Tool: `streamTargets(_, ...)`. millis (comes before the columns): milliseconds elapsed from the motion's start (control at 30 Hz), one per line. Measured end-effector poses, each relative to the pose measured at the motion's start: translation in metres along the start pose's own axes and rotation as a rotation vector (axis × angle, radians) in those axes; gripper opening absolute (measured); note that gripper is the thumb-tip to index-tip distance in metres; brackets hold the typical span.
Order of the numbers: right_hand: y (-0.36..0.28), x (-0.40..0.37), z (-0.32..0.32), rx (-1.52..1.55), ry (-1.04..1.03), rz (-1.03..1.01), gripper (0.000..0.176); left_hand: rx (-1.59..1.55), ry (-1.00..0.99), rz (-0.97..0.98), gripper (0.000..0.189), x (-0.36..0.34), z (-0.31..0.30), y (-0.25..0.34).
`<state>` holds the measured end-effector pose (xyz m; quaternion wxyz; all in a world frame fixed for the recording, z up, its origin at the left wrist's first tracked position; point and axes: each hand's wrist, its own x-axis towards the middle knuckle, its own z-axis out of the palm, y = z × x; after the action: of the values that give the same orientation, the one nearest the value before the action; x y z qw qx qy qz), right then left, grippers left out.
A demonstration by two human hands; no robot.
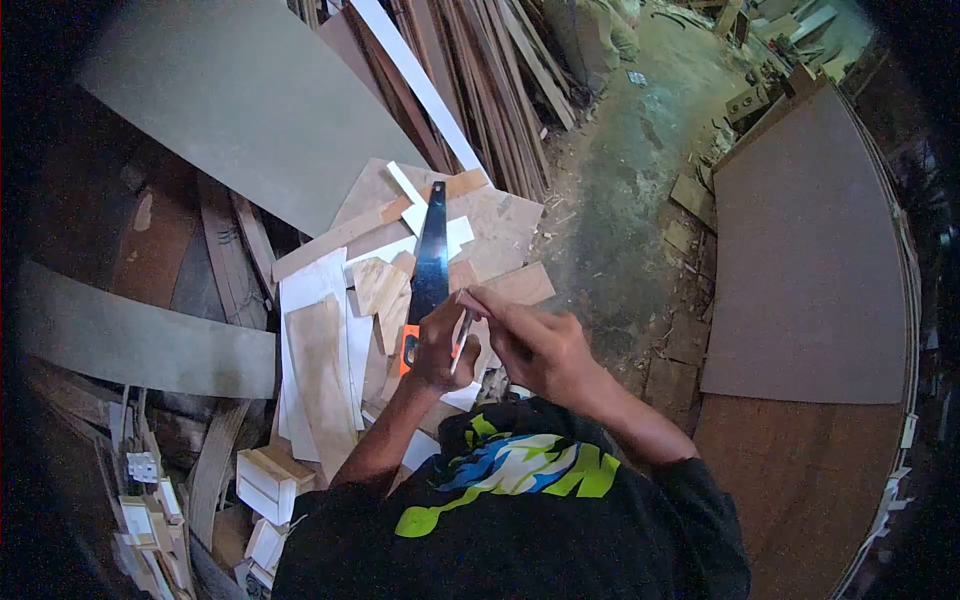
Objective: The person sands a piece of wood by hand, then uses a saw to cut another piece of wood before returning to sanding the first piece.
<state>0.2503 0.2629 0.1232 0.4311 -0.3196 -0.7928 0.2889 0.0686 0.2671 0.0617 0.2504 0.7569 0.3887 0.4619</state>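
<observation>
Close together in front of the chest are both my hands. My left hand (pixel 440 345) is closed round a thin, light-coloured stick-like piece (pixel 461 335) that slants up between the hands. The fingers of my right hand (pixel 535 340) are pinched at a small reddish-brown piece (pixel 470 301) at the top of it; the fingers partly hide this piece. Just beyond my left hand lies a handsaw (pixel 432 250), its dark blade pointing away and its orange handle (pixel 409 350) partly covered by that hand. Wood offcuts (pixel 381 290) and white strips (pixel 458 232) lie round the saw.
A large grey sheet (pixel 250 110) stands at the upper left, beside long stacked boards (pixel 470 80). White sheets and a long wood piece (pixel 320 370) lie at the left. Large panels (pixel 810 260) stand at the right, past the littered floor (pixel 630 200). Small box-like pieces (pixel 268 485) are at the lower left.
</observation>
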Motion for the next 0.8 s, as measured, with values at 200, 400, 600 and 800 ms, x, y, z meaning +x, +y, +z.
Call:
streamTargets(200, 0.003, -0.001, -0.007, -0.025, 0.052, -0.036, 0.054, -0.121, 0.001, -0.121, 0.041, -0.001, 0.004, 0.003)
streamTargets(400, -0.004, -0.010, 0.009, 0.131, 0.014, 0.026, 0.047, -0.341, -0.008, -0.252, 0.040, -0.004, 0.012, -0.005)
streamTargets(600, -0.014, -0.010, -0.018, 0.123, 0.211, 0.034, 0.035, -1.039, -0.072, -0.517, 0.054, -0.015, 0.011, -0.003)
streamTargets(800, -0.001, -0.009, -0.026, 0.534, 0.214, 0.445, 0.024, -1.434, -0.167, -0.617, 0.048, -0.005, 0.010, 0.021)
